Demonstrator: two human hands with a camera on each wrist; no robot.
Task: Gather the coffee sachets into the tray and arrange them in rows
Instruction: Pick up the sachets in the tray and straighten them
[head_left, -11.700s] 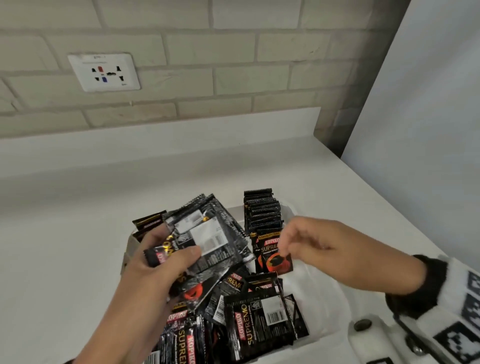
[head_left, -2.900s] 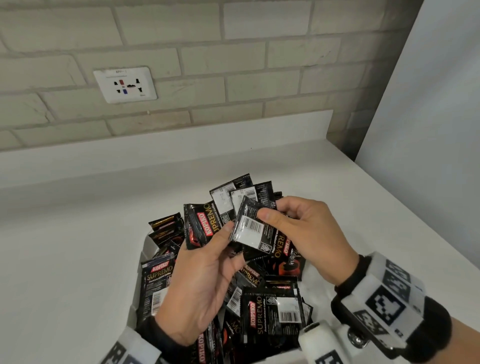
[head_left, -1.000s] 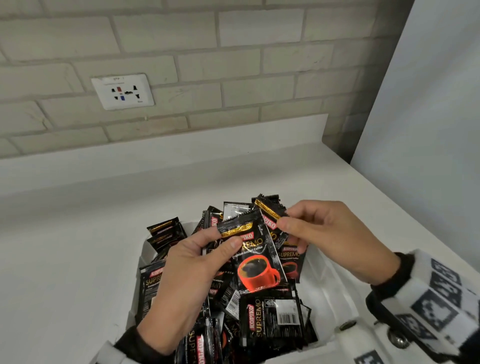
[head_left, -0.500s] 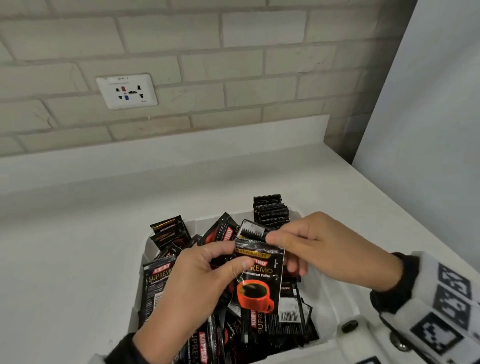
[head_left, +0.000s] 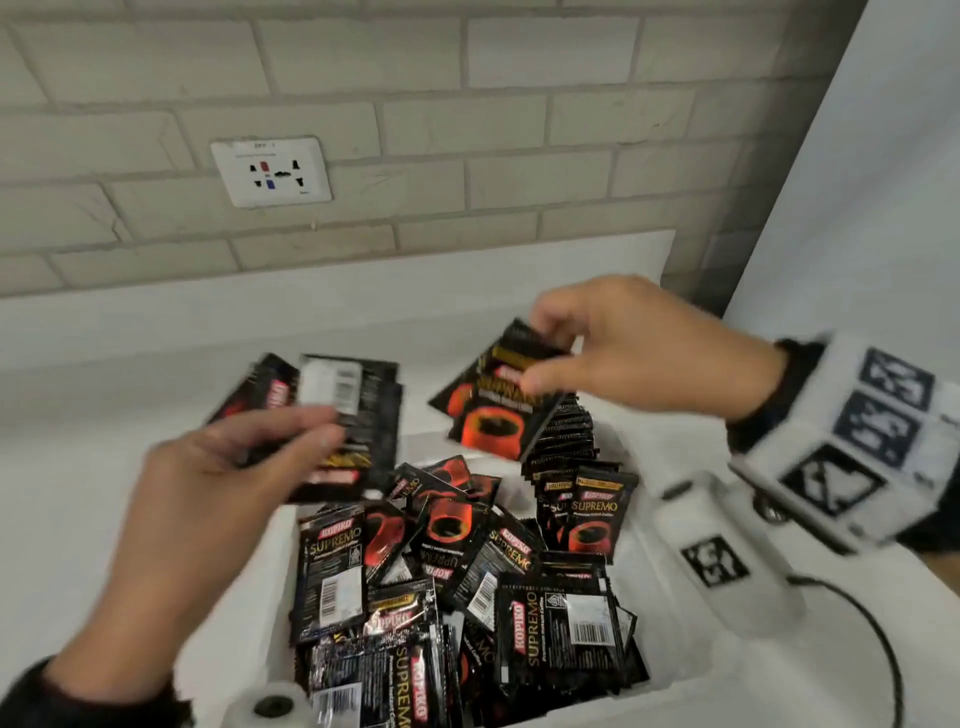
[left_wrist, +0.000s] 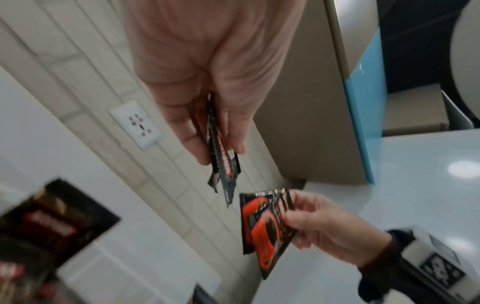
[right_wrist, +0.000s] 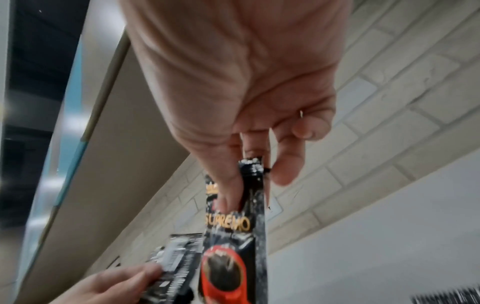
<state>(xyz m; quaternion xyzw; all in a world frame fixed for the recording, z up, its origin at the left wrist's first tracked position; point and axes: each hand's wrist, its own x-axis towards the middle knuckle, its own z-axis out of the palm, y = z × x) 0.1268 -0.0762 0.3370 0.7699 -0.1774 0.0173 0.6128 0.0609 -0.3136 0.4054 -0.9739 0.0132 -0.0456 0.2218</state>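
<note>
A white tray (head_left: 670, 587) on the counter holds a loose heap of black and red coffee sachets (head_left: 457, 561). Some sachets stand on edge in a row (head_left: 563, 441) at the tray's far right. Above the tray's left side, my left hand (head_left: 208, 493) pinches a small fan of sachets (head_left: 358, 415), seen edge-on in the left wrist view (left_wrist: 223, 162). My right hand (head_left: 623, 348) is raised over the far right part of the tray and pinches two sachets (head_left: 498, 405) by their top edge, their red cup faces showing (right_wrist: 233, 257).
The white counter (head_left: 104, 467) runs back to a brick wall with a power socket (head_left: 271, 171). A pale panel (head_left: 857, 182) rises at the right. Tracker blocks (head_left: 852, 441) and a cable (head_left: 872, 634) sit on my right wrist, over the tray's right rim.
My hands have come apart. The right hand lifted away to the right with two sachets, and the left hand kept the rest of the bundle, raised to the left.
</note>
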